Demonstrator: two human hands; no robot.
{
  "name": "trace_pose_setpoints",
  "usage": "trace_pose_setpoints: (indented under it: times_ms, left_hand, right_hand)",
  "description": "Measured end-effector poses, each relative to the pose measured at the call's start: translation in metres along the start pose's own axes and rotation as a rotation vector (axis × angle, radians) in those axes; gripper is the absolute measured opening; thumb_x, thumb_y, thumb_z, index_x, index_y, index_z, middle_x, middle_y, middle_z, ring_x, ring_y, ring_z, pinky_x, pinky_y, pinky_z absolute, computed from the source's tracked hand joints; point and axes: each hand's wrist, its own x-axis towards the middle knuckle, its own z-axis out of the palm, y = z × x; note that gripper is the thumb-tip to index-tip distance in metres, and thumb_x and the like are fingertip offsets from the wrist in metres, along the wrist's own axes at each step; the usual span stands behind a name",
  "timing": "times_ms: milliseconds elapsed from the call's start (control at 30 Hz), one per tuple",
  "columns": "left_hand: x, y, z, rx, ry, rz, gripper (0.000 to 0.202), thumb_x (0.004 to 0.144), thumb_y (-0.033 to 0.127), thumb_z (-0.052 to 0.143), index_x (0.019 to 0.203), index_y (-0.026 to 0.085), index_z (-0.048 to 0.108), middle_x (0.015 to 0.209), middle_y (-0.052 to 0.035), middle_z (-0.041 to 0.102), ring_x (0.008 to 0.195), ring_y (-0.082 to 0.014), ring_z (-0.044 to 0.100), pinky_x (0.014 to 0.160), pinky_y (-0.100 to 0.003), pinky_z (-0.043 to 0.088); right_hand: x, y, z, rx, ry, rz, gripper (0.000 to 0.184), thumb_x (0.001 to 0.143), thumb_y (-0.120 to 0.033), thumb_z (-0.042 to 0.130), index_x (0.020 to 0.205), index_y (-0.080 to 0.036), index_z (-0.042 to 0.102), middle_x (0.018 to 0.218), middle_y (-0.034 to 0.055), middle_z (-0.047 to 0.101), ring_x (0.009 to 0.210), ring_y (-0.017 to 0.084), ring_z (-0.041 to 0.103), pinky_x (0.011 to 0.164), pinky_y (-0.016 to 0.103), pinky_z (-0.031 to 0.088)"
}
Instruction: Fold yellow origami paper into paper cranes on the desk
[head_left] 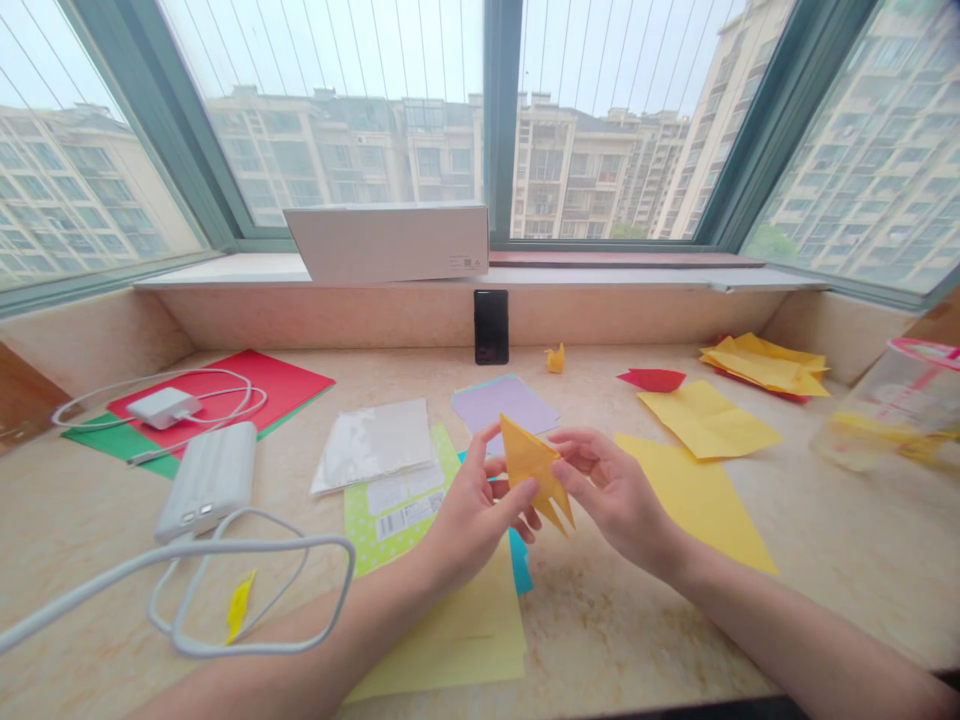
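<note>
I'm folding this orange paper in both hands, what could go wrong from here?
The folded orange paper is pinched between the left hand and right hand; its thin points could crumple or tear if the grip tightens. The left forearm lies over a yellow sheet near a looped white cable; a sweep might crease one or snag the other.

Two hands point(469, 512) point(619, 495), one phone point(491, 327), one box point(390, 242), seemingly two orange paper figures point(534, 468) point(555, 358).
</note>
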Motion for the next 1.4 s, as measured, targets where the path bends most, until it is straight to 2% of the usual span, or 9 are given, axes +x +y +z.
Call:
trace_pose_setpoints:
  times_ms: [133, 267, 433, 533, 700, 900, 1033, 1167, 1400]
  left_hand:
    - [0.0023, -0.0001, -0.0007, -0.04, 0.052, 0.036, 0.068, 0.087, 0.035, 0.071, 0.139, 0.03, 0.028, 0.111, -0.0072, 0.062, 0.068, -0.0133, 0.067, 0.058, -0.028, 0.059]
    - [0.001, 0.0007, -0.0007, -0.025, 0.017, 0.075, 0.054, 0.088, 0.035, 0.07, 0.132, 0.028, 0.039, 0.131, -0.0113, 0.054, 0.081, -0.0157, 0.069, 0.066, -0.031, 0.061]
    - [-0.0029, 0.0, 0.0012, -0.023, -0.058, 0.071, 0.065, 0.087, 0.038, 0.071, 0.143, 0.029, 0.037, 0.134, -0.0129, 0.055, 0.109, -0.0266, 0.065, 0.075, -0.035, 0.062]
    - [-0.0024, -0.0003, 0.0015, 0.015, -0.046, 0.051, 0.06, 0.089, 0.038, 0.069, 0.142, 0.026, 0.042, 0.124, -0.0113, 0.063, 0.107, -0.026, 0.066, 0.079, -0.036, 0.061]
    - [0.0007, 0.0007, -0.0012, 0.052, 0.001, 0.058, 0.038, 0.089, 0.039, 0.068, 0.118, 0.018, 0.057, 0.113, -0.0108, 0.067, 0.092, -0.0215, 0.068, 0.071, -0.032, 0.06]
    - [0.0011, -0.0031, -0.0029, 0.03, -0.018, 0.023, 0.044, 0.08, 0.035, 0.078, 0.114, 0.018, 0.055, 0.106, -0.008, 0.067, 0.09, -0.0194, 0.067, 0.07, -0.029, 0.058]
    - [0.0012, -0.0041, -0.003, -0.005, -0.049, 0.022, 0.054, 0.078, 0.031, 0.08, 0.123, 0.021, 0.051, 0.123, -0.0111, 0.064, 0.104, -0.0234, 0.066, 0.077, -0.03, 0.057]
    - [0.0004, -0.0002, -0.0017, -0.007, -0.062, 0.03, 0.055, 0.08, 0.029, 0.079, 0.127, 0.022, 0.049, 0.137, -0.0128, 0.057, 0.114, -0.0256, 0.063, 0.082, -0.031, 0.056]
    - [0.0017, 0.0001, -0.0021, 0.019, -0.058, 0.028, 0.047, 0.082, 0.031, 0.077, 0.12, 0.02, 0.052, 0.12, -0.0099, 0.064, 0.103, -0.0219, 0.066, 0.079, -0.031, 0.058]
  right_hand:
    - [0.0003, -0.0027, -0.0002, -0.029, -0.052, -0.028, 0.027, 0.101, -0.039, 0.047, 0.105, -0.022, 0.067, 0.093, 0.0051, 0.071, 0.083, 0.019, 0.066, 0.076, 0.033, 0.055]
    - [0.0013, -0.0046, -0.0005, -0.099, -0.082, -0.118, 0.019, 0.097, -0.032, 0.056, 0.104, -0.025, 0.073, 0.098, 0.0056, 0.068, 0.091, 0.02, 0.065, 0.079, 0.034, 0.054]
    - [-0.001, -0.0022, 0.002, -0.189, -0.099, -0.196, 0.013, 0.092, -0.027, 0.063, 0.1, -0.026, 0.074, 0.098, 0.0057, 0.066, 0.088, 0.02, 0.064, 0.074, 0.033, 0.055]
    - [-0.0032, 0.0002, 0.0038, -0.172, -0.083, -0.165, 0.023, 0.092, -0.027, 0.063, 0.114, -0.027, 0.068, 0.095, 0.0043, 0.066, 0.079, 0.017, 0.062, 0.072, 0.033, 0.055]
    - [-0.0025, 0.0035, 0.0032, -0.075, -0.026, -0.023, 0.042, 0.091, -0.033, 0.065, 0.132, -0.025, 0.058, 0.086, 0.0018, 0.064, 0.078, 0.017, 0.063, 0.074, 0.033, 0.055]
    - [0.0001, 0.0041, 0.001, 0.04, -0.034, 0.102, 0.034, 0.088, -0.038, 0.068, 0.118, -0.023, 0.068, 0.088, 0.0034, 0.068, 0.082, 0.018, 0.064, 0.079, 0.035, 0.055]
    - [0.0008, 0.0032, 0.0005, 0.097, -0.008, 0.142, 0.031, 0.088, -0.038, 0.069, 0.115, -0.023, 0.069, 0.1, 0.0055, 0.071, 0.091, 0.02, 0.066, 0.086, 0.037, 0.054]
    - [0.0021, 0.003, -0.0004, 0.06, -0.016, 0.143, 0.035, 0.089, -0.04, 0.067, 0.12, -0.023, 0.068, 0.091, 0.0034, 0.068, 0.086, 0.019, 0.065, 0.081, 0.037, 0.054]
    - [0.0043, 0.0002, -0.0036, 0.026, -0.019, 0.143, 0.022, 0.089, -0.041, 0.068, 0.096, -0.021, 0.066, 0.084, 0.0024, 0.067, 0.076, 0.016, 0.062, 0.071, 0.03, 0.051]
